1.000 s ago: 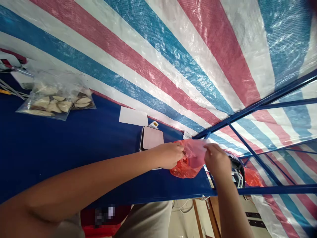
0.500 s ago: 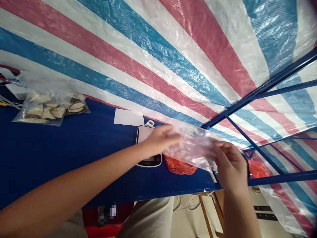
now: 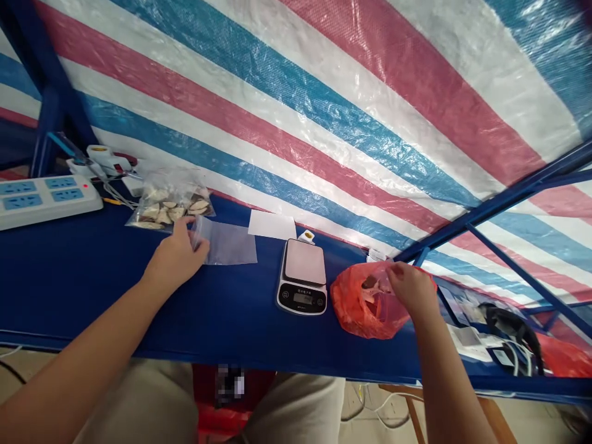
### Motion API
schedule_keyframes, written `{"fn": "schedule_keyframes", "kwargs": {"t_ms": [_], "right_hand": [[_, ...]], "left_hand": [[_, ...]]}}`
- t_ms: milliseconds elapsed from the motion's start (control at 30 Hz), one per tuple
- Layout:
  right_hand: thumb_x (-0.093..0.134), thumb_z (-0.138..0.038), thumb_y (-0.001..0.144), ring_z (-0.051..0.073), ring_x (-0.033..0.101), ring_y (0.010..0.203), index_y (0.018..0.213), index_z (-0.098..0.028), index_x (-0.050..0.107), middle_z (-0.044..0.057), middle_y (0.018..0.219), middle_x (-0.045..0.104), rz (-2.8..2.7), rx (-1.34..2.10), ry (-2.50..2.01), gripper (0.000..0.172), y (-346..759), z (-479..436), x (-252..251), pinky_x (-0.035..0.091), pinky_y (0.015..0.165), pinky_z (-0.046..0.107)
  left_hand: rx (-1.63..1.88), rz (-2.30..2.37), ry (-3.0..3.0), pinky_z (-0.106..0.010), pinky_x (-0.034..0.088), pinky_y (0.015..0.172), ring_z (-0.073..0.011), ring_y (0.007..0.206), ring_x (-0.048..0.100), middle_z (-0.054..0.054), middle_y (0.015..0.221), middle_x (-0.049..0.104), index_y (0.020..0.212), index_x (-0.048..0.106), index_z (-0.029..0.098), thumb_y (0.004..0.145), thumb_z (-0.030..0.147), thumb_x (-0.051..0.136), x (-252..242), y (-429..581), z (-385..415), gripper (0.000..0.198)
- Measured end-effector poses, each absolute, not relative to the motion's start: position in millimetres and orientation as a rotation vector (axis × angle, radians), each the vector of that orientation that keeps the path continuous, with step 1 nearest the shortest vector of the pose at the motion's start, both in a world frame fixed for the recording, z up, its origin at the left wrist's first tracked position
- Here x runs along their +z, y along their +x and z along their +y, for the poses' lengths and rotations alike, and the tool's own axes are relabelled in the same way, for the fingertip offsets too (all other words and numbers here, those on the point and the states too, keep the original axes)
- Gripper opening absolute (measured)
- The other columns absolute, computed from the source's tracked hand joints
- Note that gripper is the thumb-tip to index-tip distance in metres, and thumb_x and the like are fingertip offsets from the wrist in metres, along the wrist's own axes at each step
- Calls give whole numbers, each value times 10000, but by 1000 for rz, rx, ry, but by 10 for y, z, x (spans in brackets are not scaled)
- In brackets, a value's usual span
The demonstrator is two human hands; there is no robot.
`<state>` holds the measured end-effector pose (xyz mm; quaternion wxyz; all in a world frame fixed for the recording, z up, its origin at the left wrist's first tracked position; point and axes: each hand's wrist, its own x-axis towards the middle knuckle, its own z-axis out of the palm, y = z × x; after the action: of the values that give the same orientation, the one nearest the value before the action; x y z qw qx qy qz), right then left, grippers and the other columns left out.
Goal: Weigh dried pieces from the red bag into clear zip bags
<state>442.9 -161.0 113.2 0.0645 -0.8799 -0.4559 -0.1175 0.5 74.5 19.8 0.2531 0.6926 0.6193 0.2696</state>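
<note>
My left hand (image 3: 178,256) is closed on the left end of a clear plastic zip bag (image 3: 231,243), which lies flat and looks unfilled on the blue table. Just behind that hand are clear bags of pale dried slices (image 3: 169,209). My right hand (image 3: 414,290) pinches the upper rim of a red plastic bag (image 3: 356,308). The red bag's mouth is spread, and brownish and pale pieces (image 3: 371,290) show inside. A digital kitchen scale (image 3: 305,262) stands between my hands, its platform bare. The digits on its display are too small to read.
A white card (image 3: 271,224) and a small white roll (image 3: 306,237) lie behind the scale. At far left is a power strip (image 3: 46,200) with cables nearby. Cables and a black strap (image 3: 511,330) lie at right. A blue frame bar (image 3: 490,197) slants above the table's right side.
The clear bag went from between both hands at right to the table at left, in my left hand. My right hand took hold of the red bag's rim. The view shifted left.
</note>
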Motion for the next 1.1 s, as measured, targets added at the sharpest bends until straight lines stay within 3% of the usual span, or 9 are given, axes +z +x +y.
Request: {"fn": "schedule_keyframes", "kwargs": {"t_ms": [167, 333, 433, 600, 700, 767, 867, 1000, 1100], "right_hand": [[515, -453, 928, 239, 642, 662, 819, -224, 687, 79, 727, 710, -1563, -528, -2576, 306, 4271, -1782, 1370, 335, 590, 301], [539, -511, 878, 203, 582, 582, 728, -233, 667, 44, 643, 658, -1523, -319, -2547, 340, 4147, -1824, 1561, 338, 563, 291], [549, -515, 861, 188, 541, 561, 692, -231, 650, 33, 609, 625, -1493, -313, -2562, 345, 4107, -1810, 1702, 322, 553, 292], [593, -541, 844, 174, 491, 530, 712, -224, 674, 12, 545, 559, -1426, -430, -2516, 353, 4139, -1875, 1967, 316, 538, 296], [621, -570, 852, 161, 491, 518, 748, -218, 701, 0, 558, 563, -1376, -361, -2437, 376, 4057, -1975, 2074, 325, 510, 286], [631, -590, 875, 159, 531, 561, 797, -218, 716, 4, 634, 613, -1380, -238, -2299, 389, 3880, -2037, 2116, 372, 519, 274], [652, -579, 904, 165, 578, 644, 853, -226, 726, 17, 749, 662, -1413, -35, -2008, 364, 3449, -2070, 2164, 446, 570, 266], [663, -508, 938, 160, 599, 688, 865, -227, 722, 27, 801, 682, -1505, 246, -1705, 296, 2848, -1972, 2153, 488, 614, 253], [637, -498, 960, 140, 592, 644, 836, -216, 691, 9, 748, 666, -1447, 357, -1622, 313, 2619, -1857, 1984, 484, 588, 235]], "left_hand": [[606, 1711, 2074, -488, 531, 744, -426, 1020, 677, -229, 1461, 510, 1552, 299, 206, 903, 457, 501, 229, 65, 652, 725], [726, 1728, 2280, -590, 504, 941, -515, 1305, 496, -283, 1474, 441, 1477, 428, 131, 895, 473, 478, 182, 29, 613, 677], [807, 1730, 2300, -653, 447, 1013, -534, 1357, 418, -280, 1478, 442, 1439, 460, 145, 889, 486, 490, 135, 17, 602, 648], [1091, 1544, 2165, -635, 358, 1108, -496, 1399, 358, -113, 1403, 548, 1358, 497, 281, 847, 557, 605, 51, 4, 654, 590], [1270, 1423, 2080, -634, 287, 1158, -484, 1413, 346, -106, 1389, 561, 1265, 562, 241, 831, 571, 629, 154, 54, 602, 549], [1293, 1314, 1957, -598, 324, 1160, -430, 1385, 421, -125, 1396, 566, 1217, 589, 207, 821, 553, 647, 326, 173, 436, 529], [1143, 926, 1439, -484, 510, 1025, -317, 1228, 606, -117, 1325, 634, 1206, 577, 226, 808, 594, 677, 640, 492, -8, 552], [808, 515, 1034, -434, 539, 1009, -318, 1314, 582, -145, 1475, 562, 1394, 488, 287, 667, 617, 832, 909, 913, -616, 869], [704, 500, 870, -402, 572, 907, -291, 1137, 681, -136, 1337, 655, 1368, 542, 293, 657, 602, 858, 938, 1038, -818, 837]]}}
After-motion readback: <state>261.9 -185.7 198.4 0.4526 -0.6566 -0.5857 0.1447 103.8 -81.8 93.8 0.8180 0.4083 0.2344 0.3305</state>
